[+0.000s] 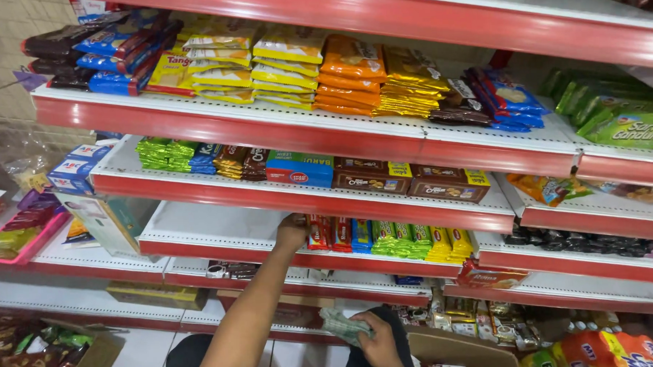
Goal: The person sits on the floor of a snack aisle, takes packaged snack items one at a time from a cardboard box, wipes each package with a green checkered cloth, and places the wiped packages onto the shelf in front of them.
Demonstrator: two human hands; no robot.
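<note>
the left hand (292, 232) reaches onto the third shelf (220, 238), fingers touching the red snack packs (319, 233) standing there; its grip cannot be told. the right hand (379, 341), low, is closed around a crumpled greenish wrapper (342, 324). the packs look light, thin and slippery, best pinched by their edges.

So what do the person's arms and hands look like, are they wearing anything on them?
Both are bare. The left hand and its long forearm show no sleeve, glove, watch or ring. The right hand also looks bare, with no glove; its wrist is mostly out of view, so a band there cannot be ruled out.
</note>
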